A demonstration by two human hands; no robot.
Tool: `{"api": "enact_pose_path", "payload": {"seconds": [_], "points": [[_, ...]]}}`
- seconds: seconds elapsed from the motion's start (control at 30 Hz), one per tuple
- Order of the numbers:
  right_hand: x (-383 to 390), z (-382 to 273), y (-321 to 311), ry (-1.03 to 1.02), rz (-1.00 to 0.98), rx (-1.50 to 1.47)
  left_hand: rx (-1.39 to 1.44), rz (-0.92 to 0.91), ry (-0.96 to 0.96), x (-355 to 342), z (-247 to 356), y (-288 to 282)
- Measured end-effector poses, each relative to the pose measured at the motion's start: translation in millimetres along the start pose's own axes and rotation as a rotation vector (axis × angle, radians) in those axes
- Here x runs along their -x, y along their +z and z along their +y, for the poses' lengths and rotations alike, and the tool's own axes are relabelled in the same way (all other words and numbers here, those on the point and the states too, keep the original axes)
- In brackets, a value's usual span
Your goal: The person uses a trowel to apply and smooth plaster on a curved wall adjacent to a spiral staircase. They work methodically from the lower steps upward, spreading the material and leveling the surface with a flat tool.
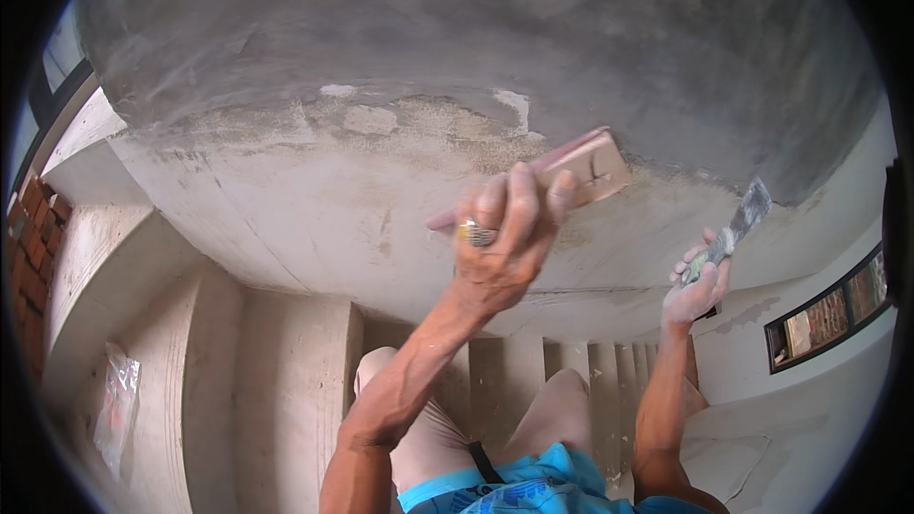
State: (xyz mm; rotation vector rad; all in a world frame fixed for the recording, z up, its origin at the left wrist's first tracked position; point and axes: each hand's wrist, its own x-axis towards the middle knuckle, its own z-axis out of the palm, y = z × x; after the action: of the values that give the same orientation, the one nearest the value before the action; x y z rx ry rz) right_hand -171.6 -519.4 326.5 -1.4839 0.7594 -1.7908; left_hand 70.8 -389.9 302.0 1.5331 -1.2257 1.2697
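My left hand [505, 257], a ring on one finger, is closed around a flat, rectangular sanding block [602, 168] with a beige back and a pinkish-red edge. The block lies against or very close to the wall [286, 181], where grey plaster meets a paler band; exact contact cannot be made out. Farther right, my right hand [700, 290] grips a putty knife [750, 209] by its smeared handle, blade pointing up beside the wall. Pale dust coats both hands. Rough, chipped patches [371, 120] show along the plaster border left of the block.
Bare concrete stairs [286, 390] run below me, under my legs. A crumpled clear plastic bag [117, 409] lies on a step at the left. Red bricks [36, 238] are stacked at the far left. A dark-framed window [826, 314] sits at the right.
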Motion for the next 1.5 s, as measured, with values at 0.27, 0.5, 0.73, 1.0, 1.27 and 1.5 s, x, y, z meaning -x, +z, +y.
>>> {"api": "enact_pose_path", "payload": {"seconds": [0.27, 0.5, 0.73, 1.0, 1.27, 1.5], "points": [[-9.7, 26.8, -40.4, 0.053, 0.041, 0.053, -0.146, 0.171, -0.419, -22.9, -116.3, -51.7], [-9.3, 25.8, -34.0, 0.049, 0.028, 0.007, -0.116, 0.102, -0.114, -15.7, -15.7, 9.9], [-8.4, 14.7, -32.6, 0.083, -0.002, 0.026, 0.025, 0.049, 0.006, -3.1, -37.4, 10.9], [-8.4, 28.6, -62.3, 0.148, -0.005, 0.071, -0.139, 0.235, -0.391, -27.6, -98.1, -21.9], [-1.8, 12.0, -36.4, 0.129, -0.079, 0.053, 0.007, -0.033, -0.126, 13.5, -11.1, 6.5], [-1.1, 13.0, -50.0, 0.152, -0.084, 0.122, -0.025, 0.151, -0.289, -14.2, -94.4, -20.5]]}}
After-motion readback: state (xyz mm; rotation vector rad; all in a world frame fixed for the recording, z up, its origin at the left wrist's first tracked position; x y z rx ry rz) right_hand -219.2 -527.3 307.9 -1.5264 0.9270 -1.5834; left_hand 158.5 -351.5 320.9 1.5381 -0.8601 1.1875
